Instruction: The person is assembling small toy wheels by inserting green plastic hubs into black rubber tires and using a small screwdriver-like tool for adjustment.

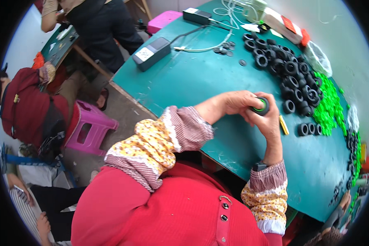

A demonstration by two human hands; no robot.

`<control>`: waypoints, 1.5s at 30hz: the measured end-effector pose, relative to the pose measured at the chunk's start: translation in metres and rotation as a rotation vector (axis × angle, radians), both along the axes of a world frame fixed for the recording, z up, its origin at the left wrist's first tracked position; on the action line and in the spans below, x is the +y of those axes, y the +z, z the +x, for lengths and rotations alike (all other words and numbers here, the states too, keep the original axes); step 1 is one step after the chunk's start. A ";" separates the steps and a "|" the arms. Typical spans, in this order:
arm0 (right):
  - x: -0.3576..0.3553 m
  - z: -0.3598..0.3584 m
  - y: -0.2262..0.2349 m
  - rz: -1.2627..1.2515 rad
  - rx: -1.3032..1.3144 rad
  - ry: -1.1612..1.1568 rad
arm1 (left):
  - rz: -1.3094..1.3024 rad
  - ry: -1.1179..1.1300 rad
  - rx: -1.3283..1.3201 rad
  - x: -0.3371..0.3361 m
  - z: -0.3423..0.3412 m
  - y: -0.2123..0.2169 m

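Note:
A small black toy tire (267, 106) with a green hub (260, 103) inside it is held between my two hands over the green table (233, 143). My left hand (238, 102) is closed on it from the left, its thumb pressed at the hub. From the right and below, my right hand (267, 122) wraps round the same tire. Beside my right hand lies a slim yellow object (283, 125). Further right, three black tires (310, 129) stand in a row. A heap of loose black tires (291, 69) and a heap of bright green plastic parts (328, 108) lie beyond.
Two black power boxes (152, 53) with cables sit at the far left of the table, near several small dark discs (225, 48). A white box (281, 25) and a plastic bag (317, 58) stand at the back. People sit and stand nearby; a pink stool (90, 127) is left.

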State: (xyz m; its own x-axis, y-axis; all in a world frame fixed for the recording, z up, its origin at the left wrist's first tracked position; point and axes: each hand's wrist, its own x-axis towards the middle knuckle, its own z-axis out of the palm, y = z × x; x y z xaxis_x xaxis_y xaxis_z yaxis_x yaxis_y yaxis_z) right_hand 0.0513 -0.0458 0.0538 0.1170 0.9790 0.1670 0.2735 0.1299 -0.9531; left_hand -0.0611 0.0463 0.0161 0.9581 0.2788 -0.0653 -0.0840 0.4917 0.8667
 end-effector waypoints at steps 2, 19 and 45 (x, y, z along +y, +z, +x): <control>0.009 0.011 -0.017 0.153 -0.121 -0.083 | -0.067 0.032 0.036 -0.003 0.006 -0.004; 0.008 0.026 -0.032 0.152 -0.210 -0.170 | -0.185 0.266 -0.034 -0.016 0.022 -0.014; 0.001 0.033 -0.027 0.193 -0.036 -0.147 | -0.185 0.258 -0.011 -0.008 0.024 0.000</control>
State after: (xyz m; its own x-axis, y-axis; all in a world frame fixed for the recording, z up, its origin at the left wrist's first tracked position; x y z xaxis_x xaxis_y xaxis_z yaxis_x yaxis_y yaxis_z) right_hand 0.0840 -0.0446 0.0265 0.2466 0.9015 0.3558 0.3364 0.2647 -0.9038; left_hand -0.0373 0.0381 0.0166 0.8585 0.4968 -0.1272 -0.2355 0.6022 0.7628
